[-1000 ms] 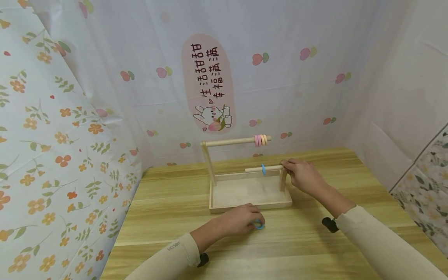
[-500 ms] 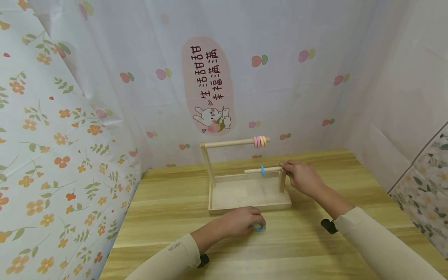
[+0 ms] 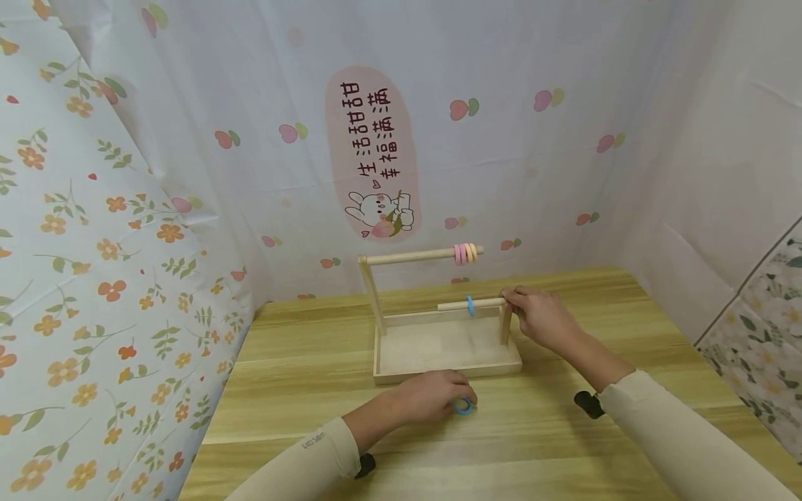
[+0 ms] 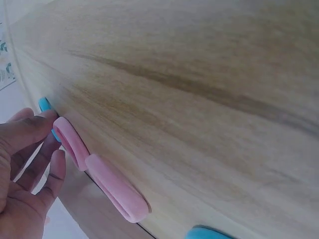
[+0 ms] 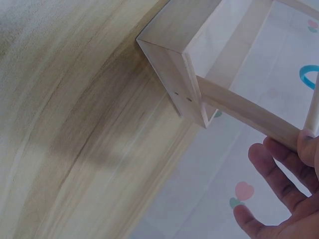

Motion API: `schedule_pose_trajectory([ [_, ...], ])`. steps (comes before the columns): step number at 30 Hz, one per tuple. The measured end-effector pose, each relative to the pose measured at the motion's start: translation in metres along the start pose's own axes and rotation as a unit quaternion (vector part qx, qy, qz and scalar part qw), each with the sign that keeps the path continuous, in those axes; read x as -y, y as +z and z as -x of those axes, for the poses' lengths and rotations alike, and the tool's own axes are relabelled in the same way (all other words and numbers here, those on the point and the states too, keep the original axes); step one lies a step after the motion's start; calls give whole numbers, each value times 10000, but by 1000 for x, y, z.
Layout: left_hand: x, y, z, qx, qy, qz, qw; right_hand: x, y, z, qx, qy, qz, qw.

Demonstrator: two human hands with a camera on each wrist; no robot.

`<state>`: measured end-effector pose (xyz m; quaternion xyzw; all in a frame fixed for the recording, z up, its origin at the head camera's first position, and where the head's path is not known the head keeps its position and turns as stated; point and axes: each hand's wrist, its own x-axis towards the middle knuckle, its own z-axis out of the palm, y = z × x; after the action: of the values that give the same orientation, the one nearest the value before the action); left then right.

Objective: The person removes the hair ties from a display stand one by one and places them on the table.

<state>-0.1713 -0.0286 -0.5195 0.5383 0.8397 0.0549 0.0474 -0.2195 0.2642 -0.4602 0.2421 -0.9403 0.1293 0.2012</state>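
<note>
Wooden table point(image 3: 301, 362), pale striped grain, matte. On it a light wooden rack point(image 3: 446, 346): shallow rectangular tray base, two square posts, two round dowels running left to right. Upper dowel point(image 3: 413, 255) carries pink and yellow rings point(image 3: 466, 252) bunched near its right end; lower dowel point(image 3: 470, 303), long axis level and pointing left, holds one blue ring point(image 3: 470, 305) hanging on edge. Right hand point(image 3: 544, 316) grips the right post top where the lower dowel joins it, fingers curled. Left hand point(image 3: 432, 395) rests on the table just in front of the tray, fingertips on a blue ring point(image 3: 464, 406) lying flat. Left wrist view shows smooth pink rings point(image 4: 97, 172) beside those fingers point(image 4: 30, 134).
</note>
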Motion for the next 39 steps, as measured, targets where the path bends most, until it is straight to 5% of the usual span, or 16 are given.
schedule_pose_trajectory([
  [14,0,-3,5,46,-76,-51,9999,3,-2,-1,-20,-4,28,10000],
  [22,1,-10,9,-215,-50,122,9997,1,-1,-1,-12,-36,41,10000],
  [31,13,-28,12,-718,-699,1288,9866,0,-1,-2,10,0,66,10000],
  [39,16,-38,17,-1337,-1278,1459,9719,0,0,-1,-9,37,20,10000],
])
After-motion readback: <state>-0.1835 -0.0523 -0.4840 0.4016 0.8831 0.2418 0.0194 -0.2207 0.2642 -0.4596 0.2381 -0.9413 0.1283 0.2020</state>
